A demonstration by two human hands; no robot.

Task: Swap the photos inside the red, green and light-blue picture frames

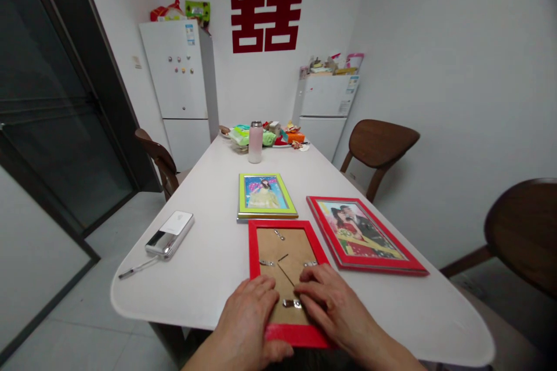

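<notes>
Red face-down frame [300,335] holds brown backing board [290,243]; left fingers [261,290] grip frame corner, right fingers [315,273] bent over board, grip unclear.

Light: soft, even | lower right: dim | edges: stretched

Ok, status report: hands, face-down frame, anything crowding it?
Left hand on near red frame, lower left. Right hand at lower clip. Frame back side up. Yellow-green frame close beyond.
</notes>
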